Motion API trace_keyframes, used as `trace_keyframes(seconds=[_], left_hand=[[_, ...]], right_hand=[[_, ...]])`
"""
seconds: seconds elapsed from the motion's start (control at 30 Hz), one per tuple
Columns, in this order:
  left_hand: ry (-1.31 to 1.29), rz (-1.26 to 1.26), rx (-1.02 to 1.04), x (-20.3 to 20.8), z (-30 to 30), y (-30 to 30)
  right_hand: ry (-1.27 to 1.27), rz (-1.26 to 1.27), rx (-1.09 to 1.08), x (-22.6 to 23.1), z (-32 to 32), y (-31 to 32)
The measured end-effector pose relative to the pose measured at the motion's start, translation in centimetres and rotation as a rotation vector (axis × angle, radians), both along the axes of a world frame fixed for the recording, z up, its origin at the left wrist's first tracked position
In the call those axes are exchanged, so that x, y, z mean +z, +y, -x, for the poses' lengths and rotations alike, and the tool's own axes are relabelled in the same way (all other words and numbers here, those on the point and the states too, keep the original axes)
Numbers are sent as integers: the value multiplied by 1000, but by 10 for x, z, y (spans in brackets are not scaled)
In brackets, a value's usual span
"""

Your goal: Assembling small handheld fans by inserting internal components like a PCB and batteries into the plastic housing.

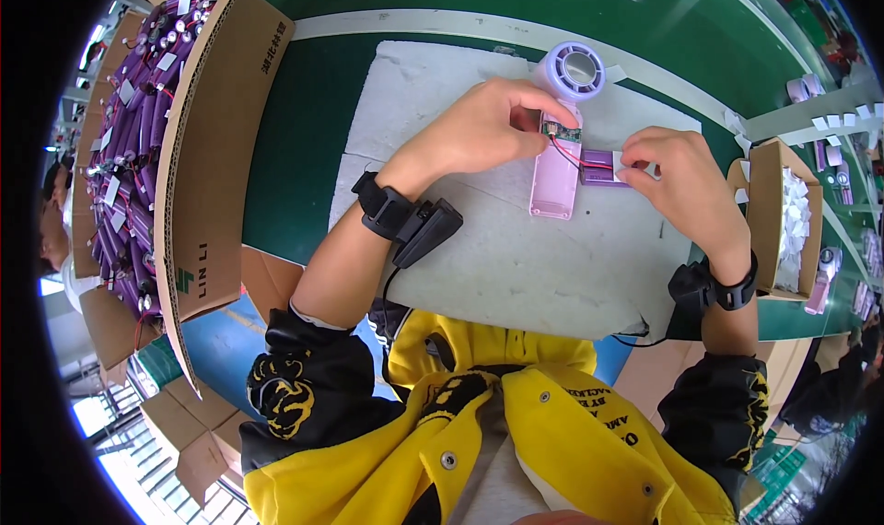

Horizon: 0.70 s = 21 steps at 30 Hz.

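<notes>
A handheld fan with a lilac round head (pixel 575 71) and an opened pink handle (pixel 553 189) lies on the grey mat. Bent over its neck, my left hand (pixel 502 124) grips it with thumb and fingers beside a green circuit board (pixel 569 133). Red and black wires (pixel 565 153) run from the board to a purple battery pack (pixel 598 168) lying right of the handle. At the pack's right end, my right hand (pixel 680 170) pinches a small white sticker (pixel 618 164), its fingers closed. Whether the sticker is stuck to the pack, I cannot tell.
A tall carton (pixel 221 157) full of purple battery packs (pixel 129 170) stands at the left. On the right is a smaller carton (pixel 763 221) of white pieces (pixel 793 221). Further right lies another pink fan (pixel 821 284). The mat (pixel 460 276) covers part of the green table.
</notes>
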<state>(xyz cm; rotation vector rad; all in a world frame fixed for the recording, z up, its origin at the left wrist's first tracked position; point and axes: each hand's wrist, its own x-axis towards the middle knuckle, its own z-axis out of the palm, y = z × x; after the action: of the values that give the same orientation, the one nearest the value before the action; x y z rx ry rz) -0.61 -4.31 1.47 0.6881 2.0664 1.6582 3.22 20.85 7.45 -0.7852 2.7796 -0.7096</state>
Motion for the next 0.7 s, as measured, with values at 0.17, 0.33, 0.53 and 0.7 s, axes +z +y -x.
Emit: trace_keyframes(seconds=[0.17, 0.33, 0.53, 0.7], left_hand=[[-43, 23, 48, -2, -2, 1], [-49, 11, 63, -1, -4, 7], [-49, 66, 70, 3, -8, 8], [-43, 53, 90, 3, -9, 10]], right_hand=[[0, -55, 30, 2, -5, -4], [118, -73, 74, -2, -10, -2], [179, -153, 86, -6, -17, -11], [243, -182, 89, -10, -19, -13]])
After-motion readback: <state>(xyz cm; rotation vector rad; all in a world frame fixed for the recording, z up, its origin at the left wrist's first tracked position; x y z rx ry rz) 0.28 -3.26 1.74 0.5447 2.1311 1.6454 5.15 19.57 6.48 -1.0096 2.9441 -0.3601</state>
